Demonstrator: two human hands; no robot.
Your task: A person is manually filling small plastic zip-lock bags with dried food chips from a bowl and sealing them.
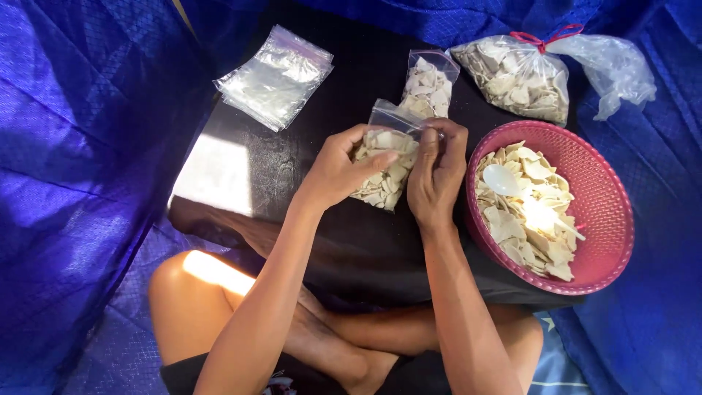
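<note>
Frame centre: left hand [344, 170] and right hand [436, 170] grip small clear bag [384, 164] of pale chips, held over black table [241, 139]. Right fingers pinch bag's top edge; left thumb lies across its front. Second filled bag [428, 86] just above, flat on table. Stack of empty bags [274, 77] upper left. Pink basket [585, 197] right, with chips and white spoon [502, 179]. Large tied bag [523, 77] upper right. Blue cloth [80, 183] all around.

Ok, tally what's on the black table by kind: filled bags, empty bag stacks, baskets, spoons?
Small zip bags of chips: 2, one in both hands, one behind
Large tied bag of chips: 1
Stack of empty zip bags: 1
Pink basket: 1
White spoon: 1
Total: 6
</note>
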